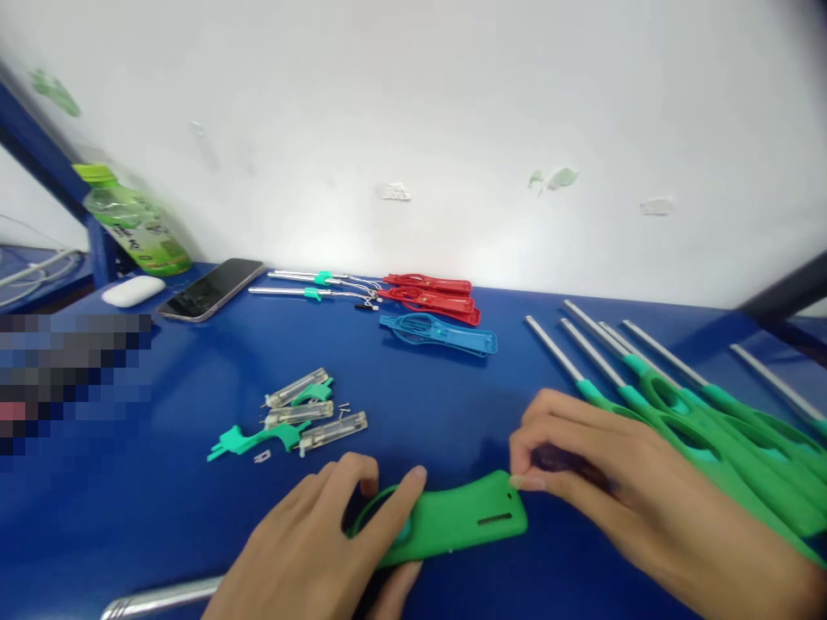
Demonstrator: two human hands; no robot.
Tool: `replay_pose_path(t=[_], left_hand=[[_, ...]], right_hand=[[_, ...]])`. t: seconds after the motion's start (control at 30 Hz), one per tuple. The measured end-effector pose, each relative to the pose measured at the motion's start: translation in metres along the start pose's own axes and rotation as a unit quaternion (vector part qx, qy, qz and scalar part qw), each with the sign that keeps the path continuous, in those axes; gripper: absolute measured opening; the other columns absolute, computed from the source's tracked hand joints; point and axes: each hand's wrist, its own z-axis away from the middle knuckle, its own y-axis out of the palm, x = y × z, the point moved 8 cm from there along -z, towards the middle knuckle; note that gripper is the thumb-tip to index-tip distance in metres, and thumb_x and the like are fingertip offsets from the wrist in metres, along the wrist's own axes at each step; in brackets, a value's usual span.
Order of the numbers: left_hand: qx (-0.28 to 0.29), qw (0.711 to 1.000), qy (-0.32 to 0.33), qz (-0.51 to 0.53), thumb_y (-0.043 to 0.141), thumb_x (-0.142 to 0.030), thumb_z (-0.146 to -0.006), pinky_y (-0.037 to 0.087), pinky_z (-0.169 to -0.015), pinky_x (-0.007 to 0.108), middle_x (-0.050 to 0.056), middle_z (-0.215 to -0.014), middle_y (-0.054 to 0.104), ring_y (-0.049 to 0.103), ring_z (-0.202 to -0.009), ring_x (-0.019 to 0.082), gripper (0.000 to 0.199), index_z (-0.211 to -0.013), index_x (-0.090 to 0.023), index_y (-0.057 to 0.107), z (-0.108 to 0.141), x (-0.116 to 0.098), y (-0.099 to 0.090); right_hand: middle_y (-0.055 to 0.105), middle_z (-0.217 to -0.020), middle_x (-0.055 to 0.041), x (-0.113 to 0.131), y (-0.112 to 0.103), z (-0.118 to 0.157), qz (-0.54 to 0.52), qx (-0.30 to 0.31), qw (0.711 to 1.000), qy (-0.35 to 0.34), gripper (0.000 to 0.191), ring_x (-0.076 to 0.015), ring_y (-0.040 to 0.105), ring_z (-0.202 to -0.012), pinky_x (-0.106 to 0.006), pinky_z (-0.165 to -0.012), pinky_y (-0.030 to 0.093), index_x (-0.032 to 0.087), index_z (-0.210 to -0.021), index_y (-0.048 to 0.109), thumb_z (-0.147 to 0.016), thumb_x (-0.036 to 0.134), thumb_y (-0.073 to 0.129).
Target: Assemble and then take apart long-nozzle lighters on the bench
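Observation:
My left hand [323,525] is closed around a green long-nosed lighter [462,517] low in the middle, thumb and fingers about its trigger loop. The broad end of the handle, with a slot and small holes, points right. A metal tube [164,594] shows left of my hand, apparently the lighter's nose; the hand hides where they join. My right hand [600,474] pinches thumb and fingertips together at the handle's far right corner, by a small hole. Whatever those fingertips hold is too small to make out.
Several finished-looking green lighters [717,448] lie at right. Clear fuel tanks [332,430], teal triggers [242,439] and tiny screws lie left of centre. Red half-shells [426,301], a blue half-shell [445,336] and metal rods [290,293] line the back, near a phone [213,288] and bottle [139,224].

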Motion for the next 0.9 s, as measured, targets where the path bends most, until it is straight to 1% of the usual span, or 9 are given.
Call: replay_pose_path(t=[0.13, 0.27, 0.4, 0.5, 0.57, 0.63, 0.73, 0.83, 0.9], left_hand=[[0.01, 1.0, -0.006, 0.001, 0.055, -0.028, -0.1, 0.065, -0.077, 0.037, 0.009, -0.111, 0.063, 0.071, -0.091, 0.024, 0.049, -0.149, -0.025, 0.053, -0.001, -0.002, 0.003], [0.025, 1.0, -0.014, 0.01, 0.062, -0.028, -0.096, 0.065, -0.074, 0.04, 0.009, -0.11, 0.064, 0.071, -0.088, 0.026, 0.053, -0.148, -0.024, 0.054, 0.0, -0.003, 0.006], [0.017, 1.0, -0.017, 0.016, 0.068, -0.031, -0.093, 0.064, -0.07, 0.038, 0.008, -0.106, 0.064, 0.071, -0.085, 0.025, 0.054, -0.145, -0.024, 0.055, -0.001, -0.003, 0.005], [-0.002, 1.0, -0.017, 0.012, 0.074, -0.036, -0.09, 0.064, -0.066, 0.037, 0.007, -0.103, 0.065, 0.071, -0.082, 0.025, 0.055, -0.141, -0.023, 0.058, -0.003, -0.004, 0.005], [-0.01, 1.0, -0.019, 0.005, 0.078, -0.039, -0.087, 0.063, -0.063, 0.038, 0.006, -0.101, 0.066, 0.07, -0.078, 0.024, 0.056, -0.138, -0.023, 0.06, -0.005, -0.003, 0.005], [-0.017, 1.0, -0.017, 0.0, 0.081, -0.044, -0.084, 0.063, -0.06, 0.037, 0.005, -0.097, 0.067, 0.069, -0.073, 0.024, 0.057, -0.134, -0.023, 0.062, -0.006, -0.004, 0.006], [-0.031, 0.999, -0.01, -0.005, 0.084, -0.05, -0.082, 0.062, -0.057, 0.036, 0.004, -0.095, 0.068, 0.069, -0.071, 0.023, 0.057, -0.129, -0.023, 0.064, -0.007, -0.005, 0.003], [-0.045, 0.999, -0.003, -0.012, 0.083, -0.054, -0.086, 0.064, -0.062, 0.035, 0.004, -0.097, 0.071, 0.072, -0.075, 0.023, 0.059, -0.131, -0.022, 0.063, -0.005, -0.006, -0.003], [-0.053, 0.998, 0.007, -0.016, 0.076, -0.053, -0.094, 0.065, -0.069, 0.035, 0.005, -0.103, 0.074, 0.075, -0.08, 0.022, 0.058, -0.138, -0.019, 0.059, -0.003, -0.008, -0.009]], right_hand=[[0.064, -0.095, 0.0024, 0.002, -0.007, -0.009, 0.005, -0.031, 0.999, 0.02, 0.02, -0.0138, 0.062, -0.08, -0.026, -0.07, 0.047, 0.03, -0.096, 0.066, -0.11, 0.037, 0.054], [0.067, -0.093, 0.004, 0.029, 0.001, -0.046, 0.003, -0.018, 1.0, -0.012, 0.012, -0.0133, 0.061, -0.078, -0.026, -0.067, 0.045, 0.03, -0.094, 0.069, -0.105, 0.029, 0.064], [0.069, -0.092, 0.003, 0.059, 0.023, -0.1, 0.055, -0.014, 0.996, -0.066, 0.006, -0.0143, 0.062, -0.081, -0.027, -0.07, 0.044, 0.026, -0.094, 0.073, -0.1, 0.024, 0.073], [0.071, -0.096, -0.0001, 0.068, 0.042, -0.131, 0.098, -0.011, 0.992, -0.079, 0.005, -0.0172, 0.064, -0.086, -0.031, -0.075, 0.045, 0.023, -0.098, 0.075, -0.101, 0.026, 0.072], [0.072, -0.098, -0.0019, 0.071, 0.051, -0.142, 0.109, -0.01, 0.991, -0.083, 0.007, -0.0188, 0.064, -0.086, -0.034, -0.078, 0.045, 0.022, -0.099, 0.076, -0.101, 0.027, 0.072], [0.073, -0.097, -0.0023, 0.074, 0.054, -0.144, 0.114, -0.008, 0.99, -0.084, 0.009, -0.0196, 0.065, -0.086, -0.035, -0.078, 0.045, 0.022, -0.099, 0.077, -0.102, 0.027, 0.07], [0.074, -0.095, -0.0009, 0.076, 0.043, -0.134, 0.113, -0.014, 0.99, -0.082, 0.015, -0.0189, 0.065, -0.085, -0.034, -0.074, 0.045, 0.024, -0.098, 0.077, -0.104, 0.027, 0.063], [0.074, -0.086, 0.0004, 0.073, 0.022, -0.111, 0.105, -0.022, 0.991, -0.074, 0.027, -0.0174, 0.065, -0.075, -0.033, -0.067, 0.044, 0.027, -0.088, 0.076, -0.105, 0.037, 0.058], [0.075, -0.085, 0.0005, 0.062, 0.014, -0.09, 0.113, 0.002, 0.992, -0.054, 0.033, -0.0183, 0.067, -0.075, -0.033, -0.069, 0.047, 0.028, -0.085, 0.076, -0.105, 0.045, 0.055]])
